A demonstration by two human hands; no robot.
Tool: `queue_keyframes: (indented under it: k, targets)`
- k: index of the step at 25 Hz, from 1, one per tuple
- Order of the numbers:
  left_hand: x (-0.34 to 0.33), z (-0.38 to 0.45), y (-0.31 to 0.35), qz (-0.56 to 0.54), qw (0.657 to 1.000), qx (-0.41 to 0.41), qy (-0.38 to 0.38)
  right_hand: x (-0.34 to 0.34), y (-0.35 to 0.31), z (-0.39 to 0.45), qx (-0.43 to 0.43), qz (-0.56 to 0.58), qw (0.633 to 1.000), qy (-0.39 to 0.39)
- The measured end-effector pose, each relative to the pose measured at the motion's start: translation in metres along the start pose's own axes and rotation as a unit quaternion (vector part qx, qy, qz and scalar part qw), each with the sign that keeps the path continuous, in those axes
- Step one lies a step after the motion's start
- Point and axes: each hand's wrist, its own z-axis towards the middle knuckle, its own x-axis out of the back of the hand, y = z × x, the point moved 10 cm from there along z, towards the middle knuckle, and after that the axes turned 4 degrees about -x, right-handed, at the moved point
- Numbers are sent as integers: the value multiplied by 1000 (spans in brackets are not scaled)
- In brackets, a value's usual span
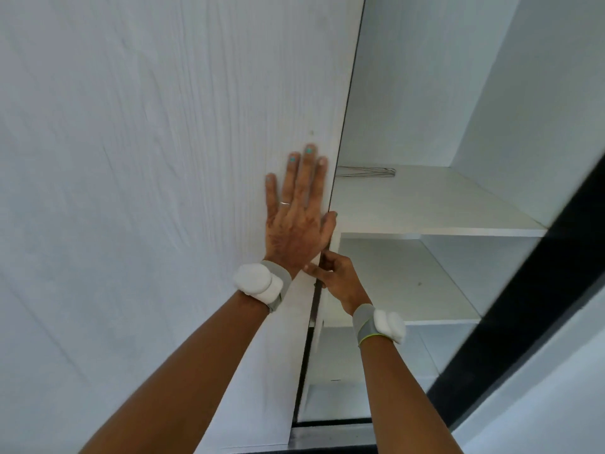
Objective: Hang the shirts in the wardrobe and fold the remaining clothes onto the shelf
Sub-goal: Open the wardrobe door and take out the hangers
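Wardrobe door: white wood-grain panel, filling the left and centre of the view. Its long axis runs vertically, and its free edge slants from upper right down toward bottom centre, where a dark strip lines it.

Wardrobe interior: white, exposed to the right of the door edge. A dark frame crosses diagonally on the far right.

Upper shelf: white, horizontal, running back into the wardrobe. Lower shelf: white, directly beneath the upper one. A third level shows below it, near the bottom. No shirts or other clothes are in view.

Left hand: spread wide, palm flat against the door face just beside its free edge, 4 fingers straight and pointing up. The thumb reaches round the door edge. It holds nothing. A ring sits on 1 finger.

Right hand: below and just right of the left hand, at the door edge. Fingers curled, pinching the dark edge strip.

Wristbands: 1 grey band with a white pod on each wrist.

Wire hangers: thin metal, lying flat at the back of the upper shelf, long axis left to right, partly hidden behind the door edge. Count cannot be told.
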Motion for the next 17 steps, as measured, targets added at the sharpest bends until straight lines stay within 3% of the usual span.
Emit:
queue_keyframes:
  k: [8,17]
  targets:
    - [10,-30,-100,37,989,140,-43,-110,-38,25,60,-171,981,-70]
    - [29,-49,-178,76,967,241,-42,-191,-66,29,73,-222,966,-108]
